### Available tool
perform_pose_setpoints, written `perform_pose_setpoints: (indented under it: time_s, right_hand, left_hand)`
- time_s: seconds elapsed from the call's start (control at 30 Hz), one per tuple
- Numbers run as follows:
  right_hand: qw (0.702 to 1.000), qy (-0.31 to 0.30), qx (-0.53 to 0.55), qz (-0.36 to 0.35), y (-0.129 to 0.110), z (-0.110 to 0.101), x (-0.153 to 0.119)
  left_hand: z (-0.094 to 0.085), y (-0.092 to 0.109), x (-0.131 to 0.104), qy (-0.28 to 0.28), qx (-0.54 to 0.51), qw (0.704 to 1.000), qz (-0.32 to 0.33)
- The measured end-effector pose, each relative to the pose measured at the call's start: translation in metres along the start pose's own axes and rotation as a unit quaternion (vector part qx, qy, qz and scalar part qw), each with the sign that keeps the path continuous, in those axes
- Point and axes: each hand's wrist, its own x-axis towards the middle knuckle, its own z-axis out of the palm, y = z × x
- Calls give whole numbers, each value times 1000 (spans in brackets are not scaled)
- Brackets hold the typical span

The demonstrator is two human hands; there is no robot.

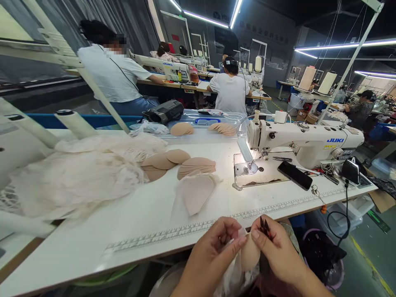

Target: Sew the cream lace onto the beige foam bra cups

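Close to my body, below the table's front edge, a beige bra pad (250,253) with white sheer fabric (232,274) around it is held between my hands. My left hand (213,253) pinches the fabric at the pad's upper left edge. The thumb and fingers of my right hand (278,249) grip the pad's upper right edge. Dark-tipped thread snips (265,227) are tucked in that same hand, points upward. On the table ahead lies another pad covered in sheer fabric (198,192). Behind it are fanned stacks of beige pads (196,165).
A JUKI sewing machine (297,138) with its lamp lit stands at right, beside a black phone (295,175). White lace fabric (83,173) is heaped at left. A printed ruler (173,234) runs along the front edge. Co-workers (230,90) sit at machines beyond.
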Motion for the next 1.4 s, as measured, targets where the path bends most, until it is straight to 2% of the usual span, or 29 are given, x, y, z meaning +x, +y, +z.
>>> perform_pose_setpoints:
  time_s: [0.13,0.23,0.33,0.4,0.47,0.57,0.63,0.7,0.83,1.2,1.4]
  right_hand:
    - [999,-34,2,-11,-6,-3,1]
    - [999,-39,1,-6,-3,-4,2]
    - [994,-3,-106,-32,1,-8,-3]
    - [969,52,-219,-99,1,-12,-8]
    - [929,94,-311,-179,-1,-14,-13]
    - [880,77,-390,-260,-8,-13,-17]
    - [860,52,-421,-284,-11,-11,-17]
    - [843,53,-446,-294,-12,-9,-16]
    - [822,69,-481,-297,-8,-9,-15]
    - [794,86,-489,-349,-11,-6,-11]
    - [775,98,-506,-366,-5,-5,-11]
  left_hand:
    - [-6,9,0,-48,85,992,76]
    - [-6,11,0,-80,67,992,67]
    - [-5,9,1,-82,76,992,54]
    - [-5,8,2,-51,108,990,75]
    - [-6,9,3,-25,136,984,112]
    - [-7,10,3,-14,146,977,154]
    - [-6,11,3,-19,134,978,156]
    - [-5,11,2,-23,125,981,147]
    - [-3,12,1,-20,122,982,142]
    - [-4,14,0,-22,115,984,132]
    - [-3,16,0,-30,114,987,112]
